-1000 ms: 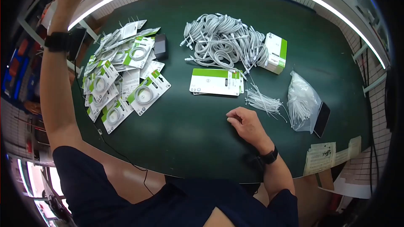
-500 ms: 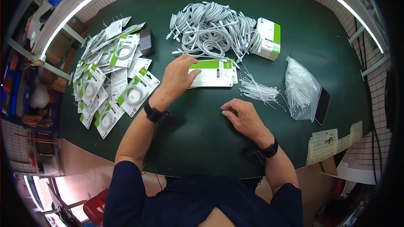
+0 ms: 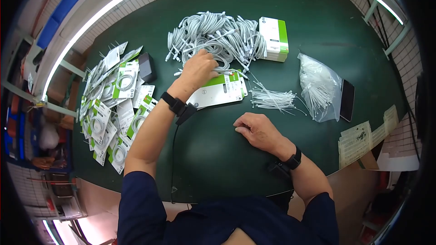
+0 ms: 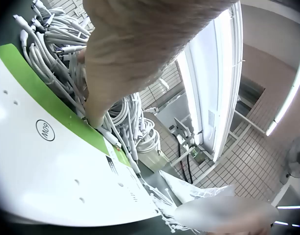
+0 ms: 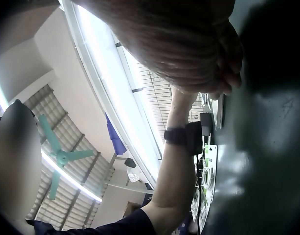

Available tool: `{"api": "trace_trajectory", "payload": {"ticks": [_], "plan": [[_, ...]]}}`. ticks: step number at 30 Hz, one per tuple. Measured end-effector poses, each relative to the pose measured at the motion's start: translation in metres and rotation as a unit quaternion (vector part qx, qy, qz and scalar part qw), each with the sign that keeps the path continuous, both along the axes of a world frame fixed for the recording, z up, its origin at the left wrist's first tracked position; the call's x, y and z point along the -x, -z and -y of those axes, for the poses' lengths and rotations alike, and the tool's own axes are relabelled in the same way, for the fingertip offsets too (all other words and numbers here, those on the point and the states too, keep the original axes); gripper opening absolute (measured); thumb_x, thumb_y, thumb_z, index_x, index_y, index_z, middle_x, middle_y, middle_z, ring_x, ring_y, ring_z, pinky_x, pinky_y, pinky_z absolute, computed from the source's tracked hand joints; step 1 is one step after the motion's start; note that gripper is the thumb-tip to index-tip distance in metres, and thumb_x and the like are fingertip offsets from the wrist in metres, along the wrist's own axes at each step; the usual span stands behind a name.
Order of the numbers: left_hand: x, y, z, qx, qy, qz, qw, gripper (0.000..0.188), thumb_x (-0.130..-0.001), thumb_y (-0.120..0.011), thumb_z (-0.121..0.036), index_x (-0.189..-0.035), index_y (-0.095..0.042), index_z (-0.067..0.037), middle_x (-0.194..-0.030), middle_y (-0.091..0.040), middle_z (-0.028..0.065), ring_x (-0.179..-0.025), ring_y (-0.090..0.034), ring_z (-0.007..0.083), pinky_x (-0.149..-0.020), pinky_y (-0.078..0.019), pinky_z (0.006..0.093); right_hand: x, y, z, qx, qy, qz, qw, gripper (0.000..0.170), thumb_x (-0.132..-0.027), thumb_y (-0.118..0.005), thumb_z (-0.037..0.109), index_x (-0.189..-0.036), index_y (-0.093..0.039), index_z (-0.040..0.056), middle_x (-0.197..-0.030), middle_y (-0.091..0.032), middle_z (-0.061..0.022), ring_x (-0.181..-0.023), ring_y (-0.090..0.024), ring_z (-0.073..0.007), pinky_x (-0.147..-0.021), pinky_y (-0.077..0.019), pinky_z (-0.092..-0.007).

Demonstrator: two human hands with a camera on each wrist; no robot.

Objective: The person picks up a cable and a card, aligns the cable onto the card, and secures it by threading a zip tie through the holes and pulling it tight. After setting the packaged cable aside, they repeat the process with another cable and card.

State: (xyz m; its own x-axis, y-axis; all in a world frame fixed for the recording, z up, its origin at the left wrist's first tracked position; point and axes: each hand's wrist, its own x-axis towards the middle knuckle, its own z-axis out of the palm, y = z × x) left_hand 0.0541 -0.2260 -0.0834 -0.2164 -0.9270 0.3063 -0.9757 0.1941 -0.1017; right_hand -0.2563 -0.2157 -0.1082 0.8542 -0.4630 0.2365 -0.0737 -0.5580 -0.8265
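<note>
The grip of the left hand [image 3: 199,70] is at the near edge of a big tangled pile of light grey coiled cables [image 3: 206,29]. Its fingers reach in among the cables, and the left wrist view shows the thumb [image 4: 97,113] beside a cable end, above the green band of a card. The fingertips are hidden, so I cannot tell whether this grip is clamped on a cable or only touches it.

Just below this hand lies a small stack of flat white cards with a green band [image 3: 213,95], close to the pile. The right hand [image 3: 261,131] rests on the dark green desk [image 3: 218,154]; its fingers are loosely bent, the thumb is near the index finger, and this grip is idle.

Beyond the right hand there is a loose bunch of thin white plastic ties [image 3: 274,100]. Farther to the right, a clear plastic bag with more white ties [image 3: 320,88] lies against a black flat phone [image 3: 347,100]. A tall white and green stack of cards [image 3: 272,34] touches the right side of the pile. On the left, many white and green cards with coiled cables [image 3: 97,122] lie in a heap, next to a small black box [image 3: 146,67].
</note>
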Motion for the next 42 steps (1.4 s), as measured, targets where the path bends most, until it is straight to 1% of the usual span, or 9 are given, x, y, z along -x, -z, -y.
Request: {"api": "trace_trajectory", "payload": {"ticks": [3,7,12,15,18,21,24,32,42], "plan": [[0.003,-0.007,0.001,-0.025,-0.02,-0.031,0.999,0.016,-0.083,-0.078,-0.017,-0.095,-0.078,-0.007,-0.097,-0.07,0.0051,-0.105,-0.063,0.0279,-0.087,-0.0555,0.041,0.001,0.005,0.0,0.017,-0.011,-0.003,1.0,0.014,-0.091,-0.076,0.006,-0.102,-0.071,0.0008,-0.095,-0.072,-0.0143,-0.082,-0.071,-0.031,-0.073,-0.0576,-0.0381],[0.011,-0.028,-0.002,0.029,-0.066,-0.111,0.991,0.025,-0.088,-0.08,-0.022,-0.106,-0.077,-0.006,-0.095,-0.074,0.0081,-0.093,-0.069,0.0296,-0.082,-0.0564,0.0398,0.001,0.006,-0.001,0.017,-0.008,-0.001,1.0,0.015,-0.09,-0.077,0.007,-0.102,-0.071,0.0009,-0.095,-0.072,-0.0149,-0.082,-0.071,-0.0324,-0.074,-0.0581,-0.0382],[0.039,-0.057,-0.027,0.118,-0.117,-0.31,0.936,0.019,-0.091,-0.079,-0.018,-0.102,-0.074,-0.003,-0.086,-0.071,0.0108,-0.072,-0.068,0.0298,-0.067,-0.0535,0.0413,0.001,-0.004,-0.002,0.005,-0.011,0.023,1.0,0.011,-0.094,-0.076,0.007,-0.102,-0.071,0.0011,-0.094,-0.073,-0.0123,-0.08,-0.072,-0.0262,-0.072,-0.0578,-0.0353],[0.08,-0.067,-0.056,0.132,-0.08,-0.444,0.883,0.016,-0.091,-0.079,-0.012,-0.103,-0.072,-0.003,-0.083,-0.069,0.0112,-0.065,-0.066,0.0288,-0.062,-0.0523,0.0382,0.003,-0.035,-0.007,-0.309,0.025,0.055,0.949,0.019,-0.106,-0.066,0.018,-0.104,-0.071,0.0002,-0.091,-0.072,-0.008,-0.078,-0.069,-0.0168,-0.069,-0.0559,-0.0301],[0.126,-0.06,-0.086,0.124,-0.03,-0.415,0.901,0.021,-0.084,-0.081,0.001,-0.103,-0.072,-0.002,-0.082,-0.067,0.0091,-0.068,-0.065,0.0256,-0.06,-0.0514,0.0325,0.011,-0.052,-0.002,-0.347,0.011,0.118,0.93,0.032,-0.111,-0.057,0.027,-0.106,-0.071,-0.0009,-0.089,-0.071,-0.006,-0.077,-0.067,-0.0126,-0.068,-0.0539,-0.0272],[0.144,-0.043,-0.102,0.212,0.127,-0.284,0.927,0.032,-0.075,-0.083,0.007,-0.105,-0.074,-0.001,-0.082,-0.066,0.007,-0.07,-0.065,0.0238,-0.06,-0.0517,0.031,0.018,-0.047,-0.001,-0.344,0.008,0.148,0.927,0.043,-0.115,-0.049,0.034,-0.107,-0.071,-0.0018,-0.087,-0.071,-0.0053,-0.075,-0.065,-0.0106,-0.066,-0.0525,-0.0256],[0.147,-0.038,-0.111,0.219,0.134,-0.295,0.92,0.038,-0.072,-0.084,0.008,-0.107,-0.074,-0.001,-0.084,-0.066,0.0058,-0.073,-0.065,0.0233,-0.061,-0.0526,0.0324,0.019,-0.041,-0.002,-0.296,-0.005,0.148,0.944,0.05,-0.116,-0.043,0.038,-0.107,-0.072,-0.0025,-0.085,-0.07,-0.0058,-0.073,-0.065,-0.011,-0.065,-0.0516,-0.0253],[0.136,-0.031,-0.116,0.233,0.166,-0.244,0.927,0.04,-0.071,-0.083,0.006,-0.11,-0.077,-0.002,-0.095,-0.071,0.0048,-0.082,-0.066,0.0222,-0.066,-0.0555,0.032,0.015,-0.049,-0.002,-0.255,0.004,0.134,0.958,0.05,-0.115,-0.049,0.034,-0.093,-0.074,-0.0047,-0.082,-0.065,-0.0075,-0.066,-0.064,-0.0131,-0.06,-0.0518,-0.028],[0.133,-0.026,-0.122,0.261,0.186,-0.137,0.937,0.04,-0.069,-0.083,-0.002,-0.108,-0.08,-0.004,-0.105,-0.073,0.0053,-0.088,-0.066,0.0208,-0.073,-0.0579,0.0318,0.016,-0.046,0.001,-0.217,-0.018,0.125,0.968,0.042,-0.114,-0.049,0.03,-0.111,-0.074,-0.0035,-0.087,-0.068,-0.0066,-0.072,-0.066,-0.0107,-0.062,-0.0516,-0.0239]]}}
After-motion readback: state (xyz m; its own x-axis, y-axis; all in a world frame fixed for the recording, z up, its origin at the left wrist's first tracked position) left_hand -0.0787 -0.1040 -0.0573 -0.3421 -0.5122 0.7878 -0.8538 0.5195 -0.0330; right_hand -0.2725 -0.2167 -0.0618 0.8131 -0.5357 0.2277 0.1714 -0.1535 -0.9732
